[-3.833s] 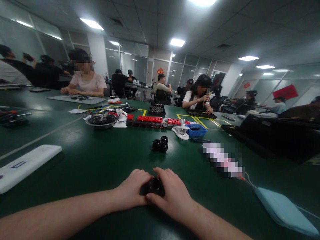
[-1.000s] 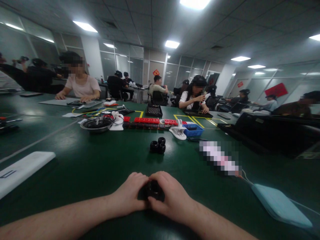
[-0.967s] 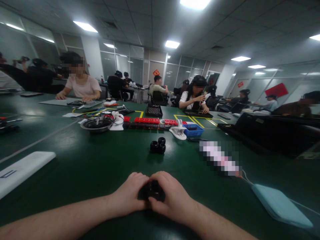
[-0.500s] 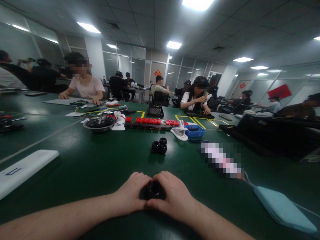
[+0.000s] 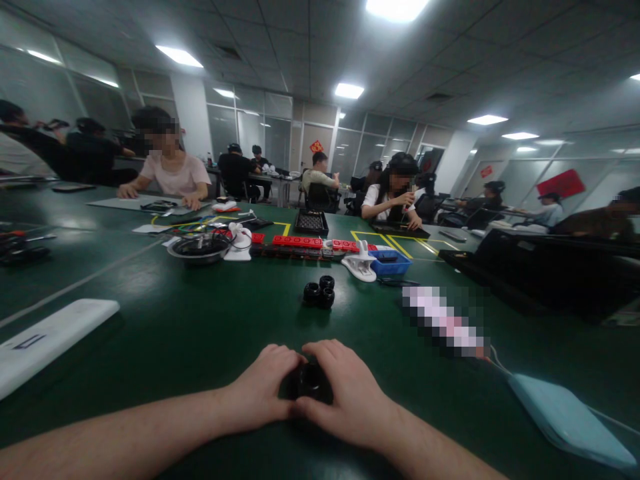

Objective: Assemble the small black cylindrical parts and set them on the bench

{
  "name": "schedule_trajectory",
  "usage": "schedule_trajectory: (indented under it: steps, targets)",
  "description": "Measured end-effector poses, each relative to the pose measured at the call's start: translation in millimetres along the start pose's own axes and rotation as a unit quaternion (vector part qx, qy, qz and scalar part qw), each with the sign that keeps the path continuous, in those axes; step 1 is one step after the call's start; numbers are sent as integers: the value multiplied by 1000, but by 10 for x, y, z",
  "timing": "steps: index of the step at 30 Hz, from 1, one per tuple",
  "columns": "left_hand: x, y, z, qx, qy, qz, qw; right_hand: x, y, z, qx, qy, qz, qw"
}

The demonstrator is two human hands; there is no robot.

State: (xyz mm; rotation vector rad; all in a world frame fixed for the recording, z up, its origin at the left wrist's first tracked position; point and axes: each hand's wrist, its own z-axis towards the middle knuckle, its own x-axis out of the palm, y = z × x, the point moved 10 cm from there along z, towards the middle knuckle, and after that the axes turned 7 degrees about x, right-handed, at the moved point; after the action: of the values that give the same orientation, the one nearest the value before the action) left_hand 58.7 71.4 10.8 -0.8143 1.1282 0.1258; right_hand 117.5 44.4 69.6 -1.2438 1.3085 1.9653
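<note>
Close in front of me, my left hand (image 5: 267, 390) and my right hand (image 5: 350, 393) curve around dark, glossy, round pieces (image 5: 309, 382) on the green table. Fingers and thumbs press in from both sides and hide most of these pieces, so I cannot count them. Farther out sits a tight cluster of three black, rounded, hollow-looking pieces (image 5: 320, 293), apart from both hands.
At left lies a white slab (image 5: 55, 340); at right, a light-blue pouch (image 5: 570, 417) on a cord. Beyond stand a metal bowl (image 5: 197, 252) with cables, a white clip stand (image 5: 361, 263), a red strip (image 5: 300, 241) and a blue bin (image 5: 390, 261). People sit across the table.
My right hand's fingers have lifted and spread slightly away from the left fingertips. The left hand and the three-piece cluster stay put.
</note>
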Motion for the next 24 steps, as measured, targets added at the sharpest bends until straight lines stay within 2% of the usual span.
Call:
schedule_trajectory:
  steps: [5,12,17,20,24]
  targets:
    - [4,-38,-6,17,8,6,1000,91,-120,22,44,25,-30,998]
    - [-18,-66,-2,6,10,-4,1000,42,-47,-7,9,3,-25,1000]
    - [-7,-30,-12,3,4,2,1000,39,55,-30,-33,8,-15,999]
    - [0,-23,-9,3,3,2,1000,18,19,-13,-17,-2,-9,1000]
    - [3,-44,-1,13,4,7,1000,68,-66,13,17,14,-31,999]
